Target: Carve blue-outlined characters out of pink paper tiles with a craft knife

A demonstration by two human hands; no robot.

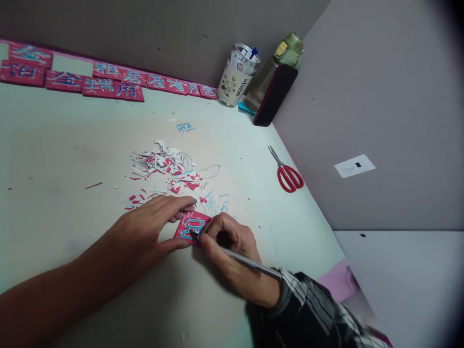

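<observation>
Here's the small red square tile with a blue carved character [193,226], lying flat on the pale counter [54,193], and both hands are right on it. The left hand [152,224] pins the tile from its left side, fingers [181,203] spread, with the forefinger lying along the far edge and the thumb pressed to the near edge. The right hand [235,258] comes in from the tile's right, fingers curled tight around a slim grey metal carving tool [246,261], its dark tip touching the tile's near edge; a striped sleeve [311,304] covers that wrist. Just beyond the tile sits a scattered heap of red, white and blue shavings [166,169], with a few blue marks on the counter beside it. To the right of the tile and further back lie red-handled scissors [286,171], blades closed. Far beyond the tile, against the grey wall, a row of finished red tiles with blue characters [108,79] lines the counter's back edge. At the right end of that row stands a white patterned cup stuffed with pens [237,75], with a green bottle [279,67] and a dark phone [275,94] leaning just beside it.
</observation>
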